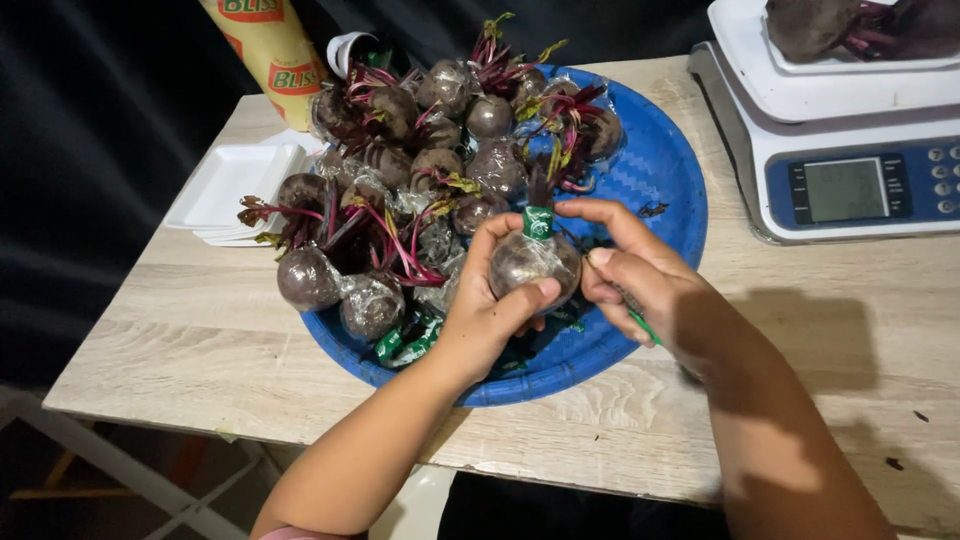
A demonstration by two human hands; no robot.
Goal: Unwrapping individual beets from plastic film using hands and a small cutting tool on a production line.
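Observation:
My left hand (490,305) grips a plastic-wrapped beetroot (530,262) from below and the side, over the front of a round blue tray (660,170). A green tape band (538,222) circles the neck of that beetroot. My right hand (635,270) pinches at the band with its fingertips and has a green strip tucked in its palm. Several more wrapped beetroots (440,150) with red stems lie piled across the tray's back and left.
A white and blue digital scale (850,160) stands at the right with beetroots in a white tray on top. Stacked white foam trays (235,190) lie at the left. A yellow roll (270,55) leans at the back. Green tape pieces (405,342) lie in the blue tray.

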